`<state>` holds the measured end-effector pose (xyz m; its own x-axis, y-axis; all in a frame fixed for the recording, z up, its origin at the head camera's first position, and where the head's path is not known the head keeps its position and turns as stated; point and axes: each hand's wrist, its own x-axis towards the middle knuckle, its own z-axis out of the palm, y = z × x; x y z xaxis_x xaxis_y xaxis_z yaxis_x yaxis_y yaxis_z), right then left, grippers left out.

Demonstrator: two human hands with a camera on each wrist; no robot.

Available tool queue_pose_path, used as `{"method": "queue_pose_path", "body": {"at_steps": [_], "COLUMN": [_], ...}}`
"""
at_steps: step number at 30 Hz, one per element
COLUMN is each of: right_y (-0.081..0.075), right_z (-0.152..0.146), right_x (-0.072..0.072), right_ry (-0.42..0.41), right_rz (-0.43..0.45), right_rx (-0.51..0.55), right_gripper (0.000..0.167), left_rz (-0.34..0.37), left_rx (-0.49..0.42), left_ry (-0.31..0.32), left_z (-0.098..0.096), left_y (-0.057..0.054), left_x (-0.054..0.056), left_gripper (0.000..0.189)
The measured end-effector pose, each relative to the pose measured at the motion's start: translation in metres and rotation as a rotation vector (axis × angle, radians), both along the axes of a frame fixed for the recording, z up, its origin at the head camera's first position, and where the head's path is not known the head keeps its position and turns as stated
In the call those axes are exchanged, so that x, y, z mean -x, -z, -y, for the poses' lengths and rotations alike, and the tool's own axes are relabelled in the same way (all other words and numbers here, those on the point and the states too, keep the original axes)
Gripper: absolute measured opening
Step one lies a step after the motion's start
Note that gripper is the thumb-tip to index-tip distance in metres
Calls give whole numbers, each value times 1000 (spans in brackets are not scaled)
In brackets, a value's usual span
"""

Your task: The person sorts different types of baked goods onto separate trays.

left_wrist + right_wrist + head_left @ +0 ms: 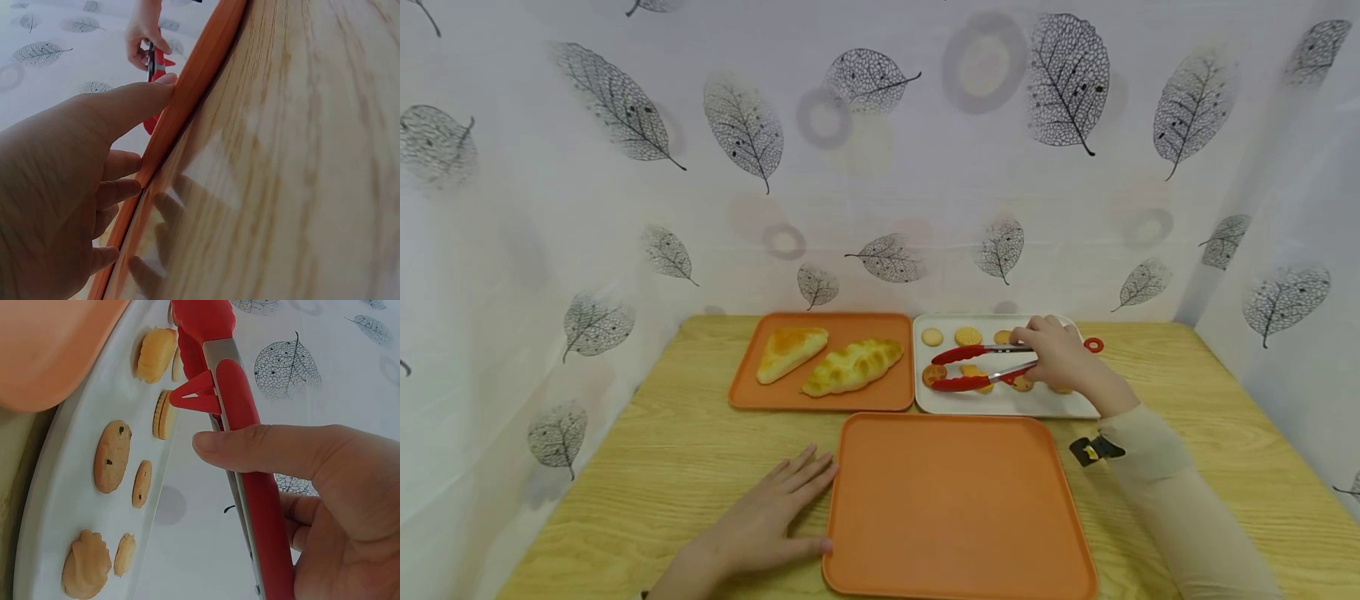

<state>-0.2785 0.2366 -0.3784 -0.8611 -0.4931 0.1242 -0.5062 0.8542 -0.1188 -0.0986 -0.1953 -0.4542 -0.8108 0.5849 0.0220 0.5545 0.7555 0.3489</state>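
Note:
My right hand point(1060, 354) holds red-tipped metal tongs point(240, 403) by their red grips, thumb on one side and fingers on the other. The tongs' tips are spread above the left part of the white tray point(936, 403), near a round brown cookie point(934, 374) and a yellow cookie point(156, 355). Whether the tips touch a cookie, I cannot tell. At the left edge of the near orange tray point(958, 500), my left hand point(760, 517) has its fingers spread, with thumb and fingertips against the rim.
A second orange tray point(745, 397) stands at the back left, bearing a triangular bread point(790, 352) and a braided bread point(853, 367). Several other cookies point(112, 456) lie on the white tray. A leaf-print curtain point(880, 167) closes off the wooden table's point(685, 442) back and sides.

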Motion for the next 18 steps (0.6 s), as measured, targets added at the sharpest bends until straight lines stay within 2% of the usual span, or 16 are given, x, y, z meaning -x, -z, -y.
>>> {"method": "queue_pose_path", "body": {"at_steps": [11, 18], "right_y": [2, 0], "right_z": [0, -8], "right_x": [4, -6], "right_ry": [20, 26], "right_rz": [13, -4], "right_rx": [-23, 10], "right_gripper": [42, 46], "left_rz": [13, 48], "left_rx": [-3, -5], "left_ry": [0, -6], "left_z": [0, 0], "left_y": [-1, -3], "left_x": [1, 0], "left_gripper": [86, 87]}}
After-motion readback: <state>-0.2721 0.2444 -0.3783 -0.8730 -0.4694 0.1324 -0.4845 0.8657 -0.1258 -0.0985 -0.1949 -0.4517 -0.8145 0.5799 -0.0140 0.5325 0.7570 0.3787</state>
